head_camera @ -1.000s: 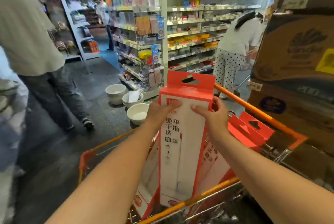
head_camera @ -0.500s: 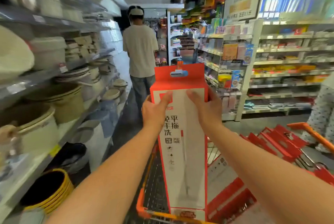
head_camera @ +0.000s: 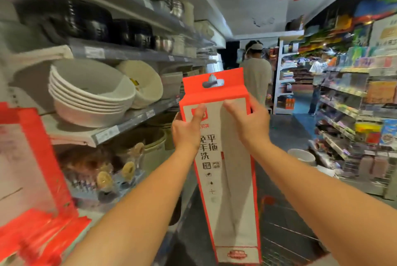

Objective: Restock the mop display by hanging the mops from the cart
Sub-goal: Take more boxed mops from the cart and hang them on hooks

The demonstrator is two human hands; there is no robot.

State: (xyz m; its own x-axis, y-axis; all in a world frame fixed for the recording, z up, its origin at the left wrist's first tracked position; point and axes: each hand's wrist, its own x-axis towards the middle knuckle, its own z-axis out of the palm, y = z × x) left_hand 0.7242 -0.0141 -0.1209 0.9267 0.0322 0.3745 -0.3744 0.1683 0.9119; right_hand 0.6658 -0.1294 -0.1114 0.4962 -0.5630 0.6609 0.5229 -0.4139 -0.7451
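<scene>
A tall red-and-white boxed mop (head_camera: 225, 180) with a hang hole in its red top flap stands upright in front of me, lifted clear of the cart. My left hand (head_camera: 187, 130) grips its upper left edge, thumb on the front. My right hand (head_camera: 247, 119) grips the upper right edge, fingers curled over the front. More red-and-white mop boxes (head_camera: 32, 169) hang or stand blurred at the far left. The cart's wire basket (head_camera: 285, 235) shows dimly below the box.
Shelves on the left hold stacked white basins (head_camera: 90, 96), dark bowls (head_camera: 90, 21) and beige tubs (head_camera: 150, 154). A person in a pale shirt (head_camera: 255, 72) stands ahead in the aisle; another person (head_camera: 318, 81) is farther right. Stocked shelves (head_camera: 352, 115) line the right side.
The view has swung left from the cart toward the left shelving. Both hands have carried the mop box up and leftward, out of the cart; the red boxes at left have come into view.
</scene>
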